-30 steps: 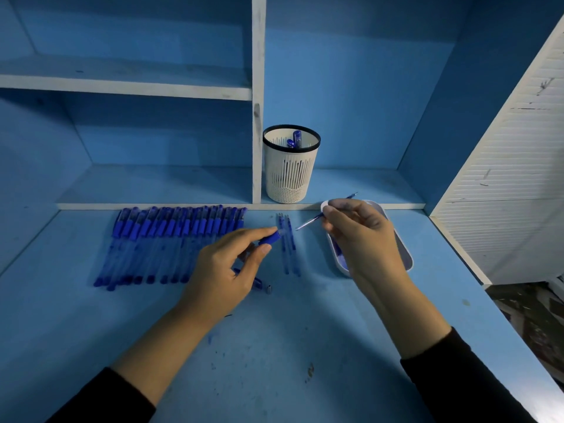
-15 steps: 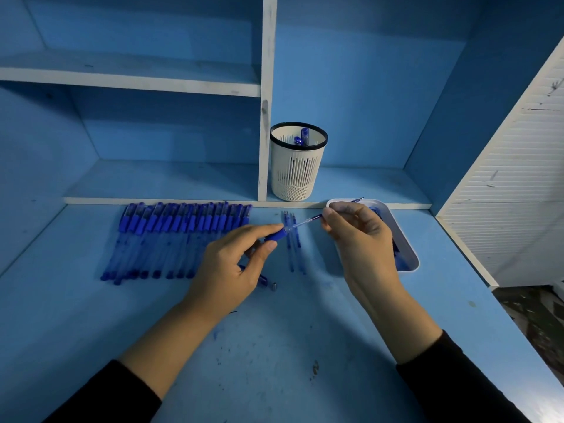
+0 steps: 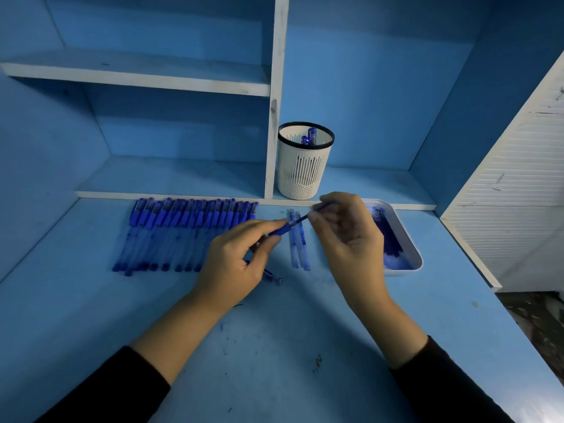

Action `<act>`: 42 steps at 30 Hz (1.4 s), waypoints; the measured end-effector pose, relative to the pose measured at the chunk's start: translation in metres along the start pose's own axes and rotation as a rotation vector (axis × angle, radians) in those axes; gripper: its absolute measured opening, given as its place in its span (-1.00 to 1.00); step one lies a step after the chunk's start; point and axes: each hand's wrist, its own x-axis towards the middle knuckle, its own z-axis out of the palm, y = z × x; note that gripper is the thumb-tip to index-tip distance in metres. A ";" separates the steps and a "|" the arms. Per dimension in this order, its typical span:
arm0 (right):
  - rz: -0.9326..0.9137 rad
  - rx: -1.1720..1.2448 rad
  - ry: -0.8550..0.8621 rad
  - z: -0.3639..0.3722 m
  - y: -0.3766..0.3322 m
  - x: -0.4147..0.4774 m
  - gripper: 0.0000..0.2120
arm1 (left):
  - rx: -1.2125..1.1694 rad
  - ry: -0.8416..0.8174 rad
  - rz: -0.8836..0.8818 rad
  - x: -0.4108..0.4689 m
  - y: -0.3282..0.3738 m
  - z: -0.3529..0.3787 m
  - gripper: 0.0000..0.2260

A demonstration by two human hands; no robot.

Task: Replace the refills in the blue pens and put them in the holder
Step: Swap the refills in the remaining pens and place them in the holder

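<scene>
My left hand (image 3: 235, 261) grips a blue pen barrel (image 3: 282, 230) between thumb and fingers, its open end pointing right. My right hand (image 3: 345, 230) pinches a thin refill (image 3: 305, 218) whose tip sits at the barrel's mouth. A row of several blue pens (image 3: 186, 233) lies on the desk to the left. A few loose refills (image 3: 297, 245) lie below the two hands. The white slotted holder (image 3: 305, 169) with a black rim stands on the low shelf behind, with two pens in it.
A white tray (image 3: 409, 239) with blue refills sits on the desk right of my right hand. A small pen tip piece (image 3: 278, 281) lies near my left hand. A white shelf divider (image 3: 274, 117) rises left of the holder. A white slatted panel (image 3: 512, 193) stands at the right.
My right hand has carried the refill from above the tray leftward, and its tip now meets the open end of the barrel held in my left hand.
</scene>
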 end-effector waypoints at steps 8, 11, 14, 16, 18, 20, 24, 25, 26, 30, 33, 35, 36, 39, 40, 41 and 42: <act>-0.006 -0.074 -0.098 -0.010 0.002 0.007 -0.88 | 0.019 0.011 -0.005 -0.001 0.000 -0.001 -0.79; 0.002 -0.125 -0.174 -0.010 0.003 0.008 -0.88 | 0.025 0.017 0.000 -0.002 0.002 -0.004 -0.80; 0.000 -0.158 -0.278 -0.010 0.002 0.006 -0.88 | 0.025 -0.012 0.023 -0.003 0.006 -0.007 -0.79; 0.069 -0.093 -0.322 -0.010 -0.002 0.004 -0.87 | 0.020 -0.020 0.020 -0.003 0.008 -0.009 -0.79; 0.173 0.018 -0.336 -0.010 -0.007 0.004 -0.84 | 0.015 -0.003 -0.003 -0.003 0.007 -0.011 -0.80; 0.269 0.081 -0.329 -0.011 -0.009 0.004 -0.77 | 0.013 0.019 -0.037 -0.004 0.006 -0.014 -0.80; 0.309 -0.128 -0.413 -0.014 -0.001 -0.004 -0.83 | 0.011 0.044 -0.095 -0.005 0.004 -0.024 -0.79; 0.274 -0.222 -0.452 -0.012 0.001 -0.008 -0.84 | 0.015 0.048 -0.102 -0.005 0.003 -0.026 -0.79; 0.229 -0.314 -0.492 -0.010 0.003 -0.012 -0.83 | 0.022 0.051 -0.106 -0.005 0.002 -0.028 -0.79; -0.019 -0.549 -0.623 -0.001 0.010 -0.023 -0.84 | 0.020 0.038 -0.131 -0.008 -0.001 -0.032 -0.79; -0.092 -0.584 -0.592 0.001 0.014 -0.022 -0.90 | -0.001 0.023 -0.136 -0.010 0.001 -0.032 -0.80; 0.026 -0.440 -0.425 0.000 0.010 -0.018 -0.89 | -0.008 0.009 -0.139 -0.010 0.002 -0.031 -0.81; 0.087 -0.321 -0.337 -0.001 0.007 -0.016 -0.88 | -0.010 0.000 -0.139 -0.010 0.002 -0.031 -0.81; 0.139 -0.020 -0.168 -0.006 -0.002 -0.010 -0.84 | -0.017 -0.033 -0.141 -0.011 0.005 -0.030 -0.80; 0.126 0.015 -0.150 -0.007 -0.005 -0.010 -0.85 | -0.015 -0.042 -0.137 -0.011 0.005 -0.030 -0.80; 0.110 0.025 -0.147 -0.007 -0.006 -0.010 -0.86 | -0.007 -0.046 -0.130 -0.011 0.006 -0.030 -0.80; 0.095 0.027 -0.150 -0.006 -0.007 -0.011 -0.85 | 0.001 -0.049 -0.119 -0.011 0.006 -0.029 -0.80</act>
